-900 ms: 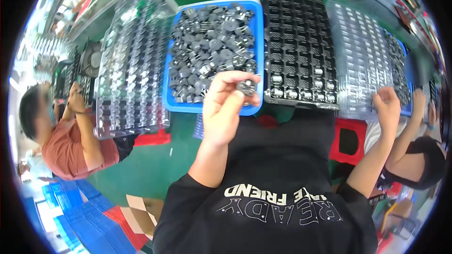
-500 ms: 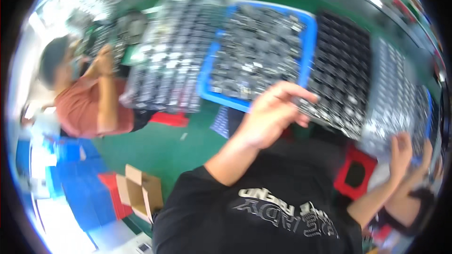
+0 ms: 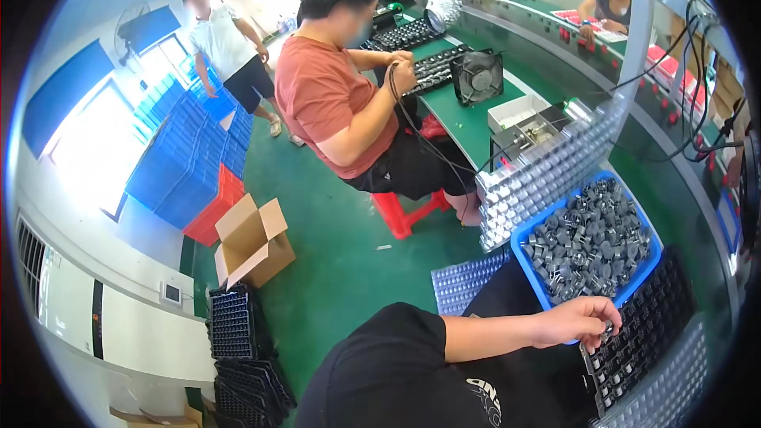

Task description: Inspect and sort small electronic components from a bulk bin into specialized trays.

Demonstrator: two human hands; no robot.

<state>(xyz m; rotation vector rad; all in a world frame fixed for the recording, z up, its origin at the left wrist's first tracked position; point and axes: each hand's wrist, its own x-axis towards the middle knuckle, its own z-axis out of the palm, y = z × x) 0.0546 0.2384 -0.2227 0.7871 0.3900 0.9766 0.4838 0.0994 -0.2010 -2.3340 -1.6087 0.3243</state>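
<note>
My left hand [image 3: 577,322] is stretched over the near corner of a black compartment tray [image 3: 654,325]. Its thumb and fingers pinch a small dark round part with metal on it [image 3: 609,329]. Beside the hand, a blue bin [image 3: 521,257] holds a heap of similar grey round parts with metal pins [image 3: 587,238]. Small parts sit in several pockets of the black tray. A clear plastic blister tray [image 3: 666,384] lies along the tray's near side. My right hand is out of the picture.
Upright clear blister trays [image 3: 539,178] stand beyond the bin. A person in a reddish shirt [image 3: 337,103] sits on a red stool [image 3: 408,214], holding a cable. An open carton [image 3: 254,242], stacked black trays [image 3: 246,349] and blue crates [image 3: 182,166] stand on the left.
My view has swung left, moving bin and trays toward the lower right. My right hand has left the picture. My left hand, earlier raised by the bin's corner, is now lower over the black tray.
</note>
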